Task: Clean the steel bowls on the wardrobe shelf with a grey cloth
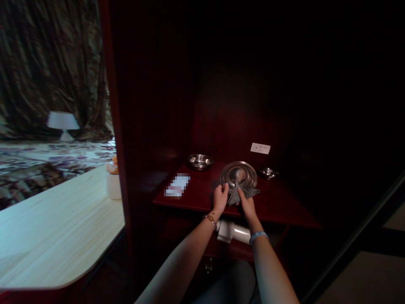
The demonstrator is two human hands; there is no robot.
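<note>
1. The wide, round, silver-coloured metal dish (247, 167) stands tilted between the hands, right of the frame's centre, its hollow side towards the camera. The left hand (220, 196) has its grip closed on the lower-left rim; if those fingers loosened, the dish could tip or drop, since the hold looks confined to the near edge.

2. The right hand (247, 203) grips a dark grey fabric cloth (234, 196) against the lower-right rim, thumb on top. Fabric between skin and smooth metal could let that side slide under an uneven push.

3. Whether the dish's lower edge rests on the dark red wooden tabletop (268, 207) cannot be told, as hands and cloth cover it. If it is unsupported, a slip would likely mean a knock near the front edge.

4. A wide swing rightward might strike the small, shiny silver metal bowl (268, 173) just beside the dish; a leftward one, the round, silver metal bowl (200, 161) towards the back.

5. The cloth's loose corner, pointing right, could snag or sweep something along.

6. Deep shadow across the right of the frame could hide a missed spot or a poor hold.
</note>
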